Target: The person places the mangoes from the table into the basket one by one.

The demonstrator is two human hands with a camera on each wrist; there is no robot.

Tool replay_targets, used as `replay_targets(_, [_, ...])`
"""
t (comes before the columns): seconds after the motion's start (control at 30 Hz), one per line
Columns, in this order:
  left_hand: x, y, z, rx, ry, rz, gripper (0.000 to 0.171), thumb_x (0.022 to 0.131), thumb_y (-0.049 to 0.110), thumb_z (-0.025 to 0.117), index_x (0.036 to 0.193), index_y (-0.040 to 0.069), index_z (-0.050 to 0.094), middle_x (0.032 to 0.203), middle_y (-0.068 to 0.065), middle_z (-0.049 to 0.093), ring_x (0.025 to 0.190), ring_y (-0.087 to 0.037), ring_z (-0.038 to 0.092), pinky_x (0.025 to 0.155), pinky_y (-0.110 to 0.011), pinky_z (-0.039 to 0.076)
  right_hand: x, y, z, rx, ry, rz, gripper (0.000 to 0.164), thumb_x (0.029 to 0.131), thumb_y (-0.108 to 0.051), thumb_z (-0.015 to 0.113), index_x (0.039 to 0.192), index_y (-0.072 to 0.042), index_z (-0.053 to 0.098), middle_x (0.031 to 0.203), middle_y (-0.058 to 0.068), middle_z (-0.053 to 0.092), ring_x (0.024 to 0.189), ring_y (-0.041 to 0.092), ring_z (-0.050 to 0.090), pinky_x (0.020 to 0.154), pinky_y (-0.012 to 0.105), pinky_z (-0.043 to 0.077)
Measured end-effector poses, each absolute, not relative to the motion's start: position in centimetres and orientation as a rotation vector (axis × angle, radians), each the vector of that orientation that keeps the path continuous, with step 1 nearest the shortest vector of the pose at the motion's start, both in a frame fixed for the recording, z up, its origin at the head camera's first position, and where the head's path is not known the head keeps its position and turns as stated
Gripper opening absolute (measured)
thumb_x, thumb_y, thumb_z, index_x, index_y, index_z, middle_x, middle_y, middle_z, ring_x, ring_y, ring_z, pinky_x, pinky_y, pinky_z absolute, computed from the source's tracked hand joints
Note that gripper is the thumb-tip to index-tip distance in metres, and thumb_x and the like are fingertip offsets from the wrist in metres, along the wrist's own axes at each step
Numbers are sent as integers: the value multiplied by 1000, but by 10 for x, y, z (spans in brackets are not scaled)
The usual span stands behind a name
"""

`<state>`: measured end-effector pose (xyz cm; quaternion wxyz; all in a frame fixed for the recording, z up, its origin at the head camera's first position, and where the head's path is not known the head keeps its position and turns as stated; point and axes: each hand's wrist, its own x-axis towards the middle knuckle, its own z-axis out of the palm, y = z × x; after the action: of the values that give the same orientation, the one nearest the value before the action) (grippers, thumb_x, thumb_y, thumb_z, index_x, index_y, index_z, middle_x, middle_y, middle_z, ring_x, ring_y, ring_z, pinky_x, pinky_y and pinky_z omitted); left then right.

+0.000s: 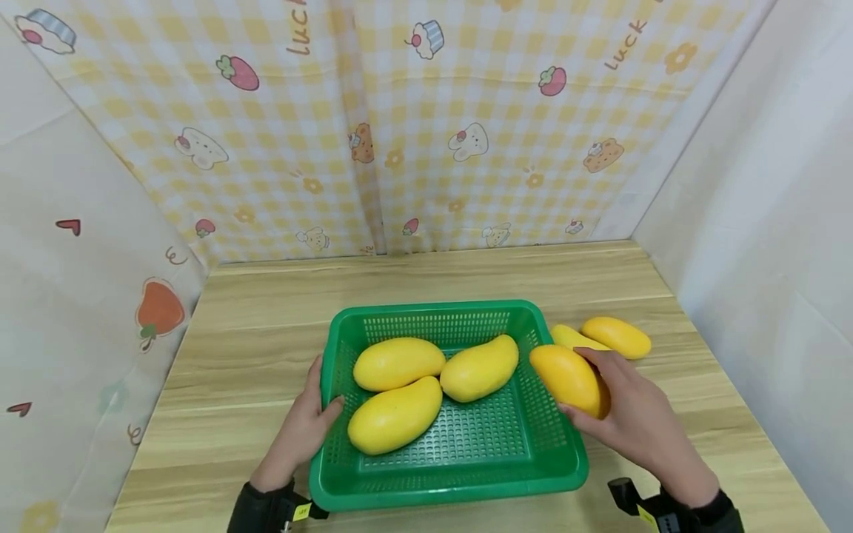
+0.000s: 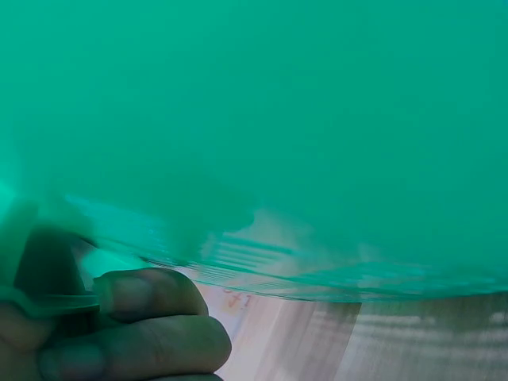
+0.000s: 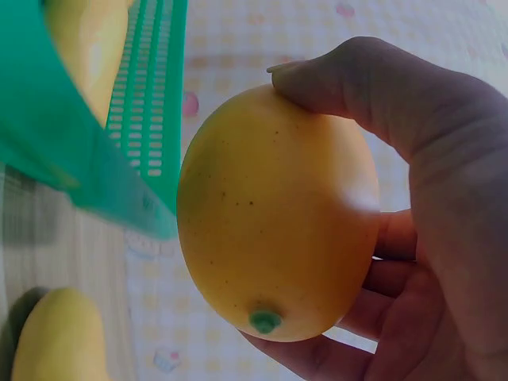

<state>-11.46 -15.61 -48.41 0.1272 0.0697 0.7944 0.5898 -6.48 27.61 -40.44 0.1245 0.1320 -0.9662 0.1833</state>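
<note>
A green plastic basket (image 1: 466, 481) with slotted walls stands on the table, and three yellow mangoes lie in it: one at the back left (image 1: 398, 364), one at the front left (image 1: 395, 416), one to the right (image 1: 480, 369). At the basket's left side my left hand (image 1: 303, 429) grips the rim, thumb over the edge and fingers outside; the left wrist view shows those fingers (image 2: 159, 345) below the green wall. My right hand (image 1: 629, 407) holds an orange-yellow mango (image 1: 568, 379) at the basket's right rim. In the right wrist view, thumb and fingers wrap this mango (image 3: 278, 214), its green stem end showing.
Two more mangoes lie on the table right of the basket, one (image 1: 616, 337) in plain sight and one (image 1: 574, 337) partly hidden behind my right hand. Behind the wooden table (image 1: 266, 311) hangs a checked cloth (image 1: 426, 111); pale cloths hang at both sides.
</note>
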Motion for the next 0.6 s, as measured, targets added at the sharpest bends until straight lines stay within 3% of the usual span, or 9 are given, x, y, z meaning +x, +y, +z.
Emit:
replay_targets(0.17, [-114, -156, -483, 214, 2311, 1728, 71, 95, -8, 45, 152, 11, 6, 131, -33, 45, 83, -32, 66, 56, -34, 56, -74, 265, -400, 502, -2813, 516, 73, 66, -34, 85, 125, -4, 54, 110, 9, 59, 71, 13, 54, 55, 30, 48])
replay_targets(0.33, [-113, -154, -481, 205, 2303, 1733, 71, 96, -7, 45, 152, 10, 6, 132, -34, 44, 86, -36, 65, 56, -34, 56, -77, 254, -402, 593, -2813, 530, 74, 65, -37, 85, 125, -6, 55, 108, 2, 60, 77, 10, 54, 61, 30, 51])
replay_targets(0.6, [-115, -155, -483, 180, 2319, 1697, 71, 95, -7, 44, 152, 14, 6, 131, -32, 45, 79, -28, 66, 55, -35, 56, -87, 239, -402, 745, -2841, 468, 74, 66, -43, 83, 125, -9, 56, 111, 1, 60, 84, 11, 57, 64, 30, 52])
